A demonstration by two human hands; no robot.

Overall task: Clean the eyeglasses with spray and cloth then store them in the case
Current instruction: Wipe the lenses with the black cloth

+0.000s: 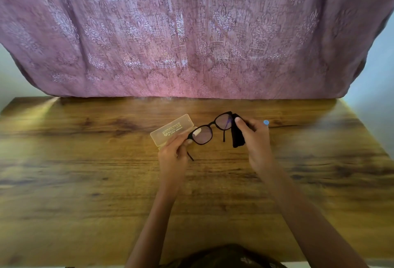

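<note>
Eyeglasses [210,128] hang above the table [85,171]: left hand [173,154] grasps one lens rim to steady them, right hand [257,139] pinches cloth [237,135] around the other lens, wiping.

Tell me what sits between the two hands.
In the head view, the black-framed eyeglasses span the gap: left hand holds one end, right hand presses a black cloth to the other lens.

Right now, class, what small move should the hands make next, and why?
Probably rub the black cloth over the lens it is pinched on: the right hand presses it there, the left hand steadies the eyeglasses above the table.
</note>
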